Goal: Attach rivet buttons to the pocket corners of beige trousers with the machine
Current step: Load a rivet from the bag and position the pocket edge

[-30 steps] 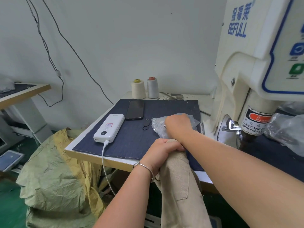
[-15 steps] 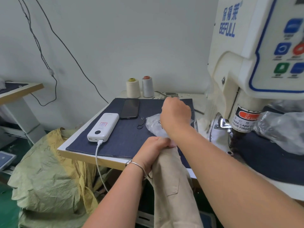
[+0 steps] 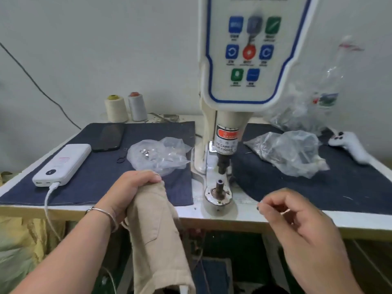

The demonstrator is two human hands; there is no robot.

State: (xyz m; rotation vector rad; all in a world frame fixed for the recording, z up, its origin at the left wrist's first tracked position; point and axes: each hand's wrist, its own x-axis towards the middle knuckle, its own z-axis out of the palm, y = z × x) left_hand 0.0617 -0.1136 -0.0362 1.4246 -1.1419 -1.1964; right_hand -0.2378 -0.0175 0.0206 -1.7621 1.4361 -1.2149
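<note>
Loading: we judge this the step in hand; rivet to lower die (image 3: 219, 183)
Left hand (image 3: 129, 193): we see it gripping bunched beige trousers (image 3: 158, 234) at table edge (image 3: 275, 218)
Right hand (image 3: 297, 219): fingers curled, pinching; contents too small for us to tell
Machine (image 3: 227, 143): die bare
Next: we expect seating the piece, then the pocket corner

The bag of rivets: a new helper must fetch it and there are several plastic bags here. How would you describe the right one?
Start at the riveting machine in the middle of the table. On the dark cloth to its left lies a crumpled clear bag of rivets, just beyond the left hand. Unlike the bags to the machine's right, shiny metal pieces show inside it.
</note>
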